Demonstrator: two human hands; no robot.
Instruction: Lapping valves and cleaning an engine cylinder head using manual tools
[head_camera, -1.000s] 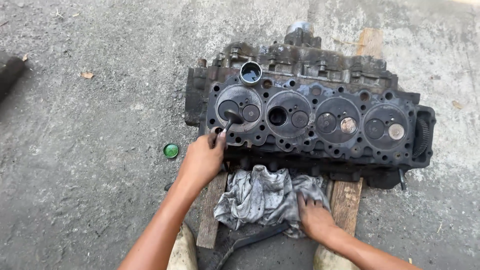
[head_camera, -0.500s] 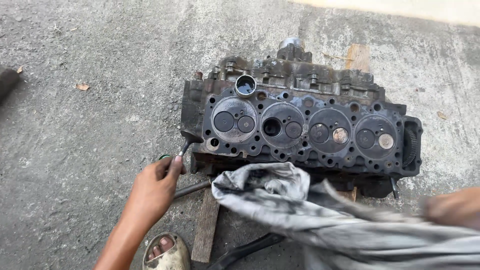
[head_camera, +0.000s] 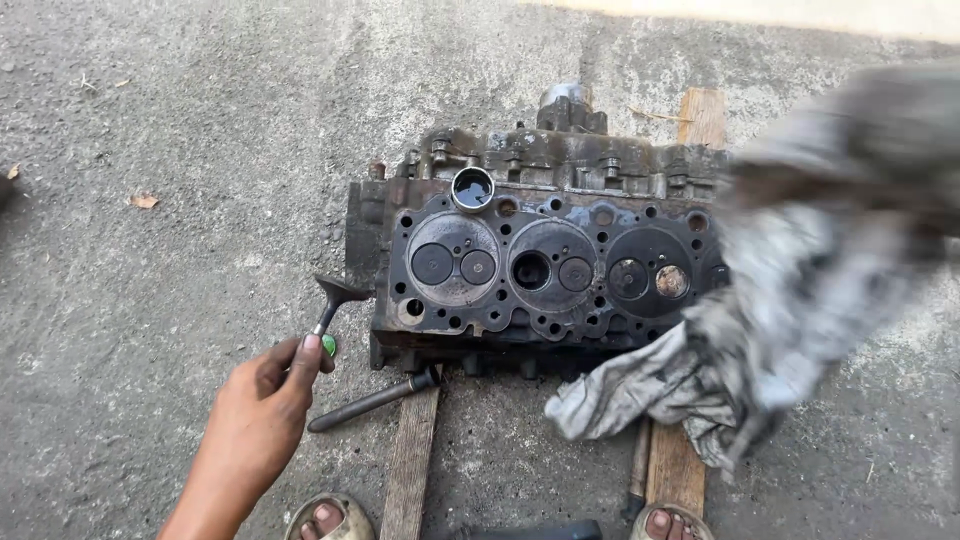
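A dirty black cylinder head (head_camera: 540, 260) lies on the concrete with its valve face up, resting on wooden planks (head_camera: 410, 470). Left of its near corner, my left hand (head_camera: 260, 400) holds an engine valve (head_camera: 332, 300) by the stem, head upward. At the right, my right hand (head_camera: 800, 187) is only a brown blur. It grips a grey, oil-stained rag (head_camera: 770, 340), which hangs in the air and covers the right end of the head. A small round cup (head_camera: 472, 188) stands on the head's far left edge.
A dark metal rod (head_camera: 370, 400) lies on the ground against the head's near left corner. A green cap (head_camera: 328, 345) peeks out behind my left fingers. My sandalled feet (head_camera: 325, 518) are at the bottom edge. A dry leaf (head_camera: 143, 201) lies far left.
My left hand left the head's face, moved left and now holds the valve upright. My right hand lifted the rag off the plank, up and to the right.
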